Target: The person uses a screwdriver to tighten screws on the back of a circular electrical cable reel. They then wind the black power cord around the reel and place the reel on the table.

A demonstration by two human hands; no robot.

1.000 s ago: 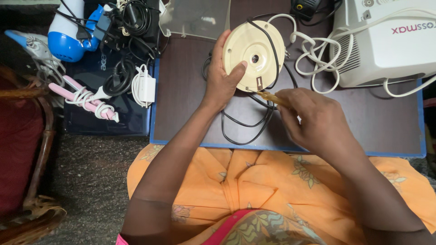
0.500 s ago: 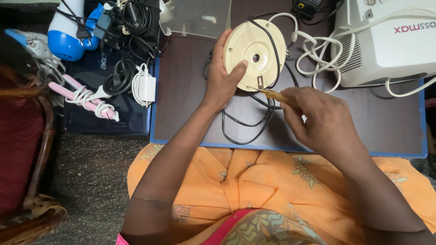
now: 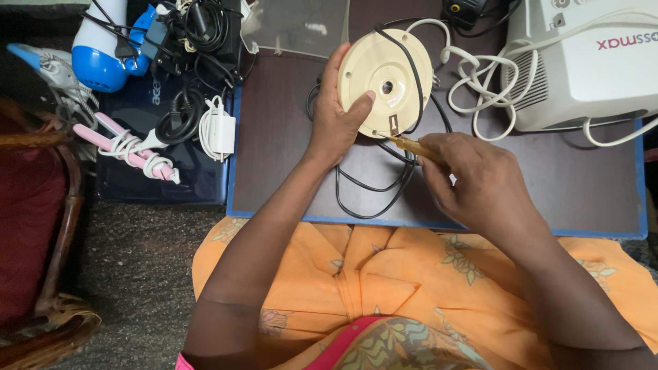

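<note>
Nearest, at 6 o'clock: an orange floral garment (image 3: 384, 288) over the lap, both forearms reaching out across it to a dark board with a blue edge (image 3: 274, 157).

Right hand (image 3: 480, 181), just right of centre: fingers closed tight around an amber-handled screwdriver (image 3: 415, 145), tip angled toward 10 o'clock and resting at the lower rim of a round cream appliance base (image 3: 385, 85).

Left hand (image 3: 339, 116), at about 11 o'clock from the right: clamped on the disc's left edge, thumb pressed flat near the centre hole, fingers curled behind, disc tilted up off the board.

Black cord (image 3: 384, 185) looping from the disc down under both hands.

Risks, as a judgement: tip slipping off the screw and skidding toward the left thumb, close by on the same face; disc twisting in a one-sided grip under pushing force; shaft snagging or nicking the black cord lying right beside it.

Farther out, at 1 to 2 o'clock: a white boxy machine (image 3: 589, 68) with coiled white cable (image 3: 480, 75). At 12 o'clock: a clear plastic cover (image 3: 295, 27). At 9 to 10 o'clock: a pink hair straightener (image 3: 127, 147), a white charger (image 3: 219, 130), tangled black leads, a blue-and-white hair dryer (image 3: 103, 48).
</note>
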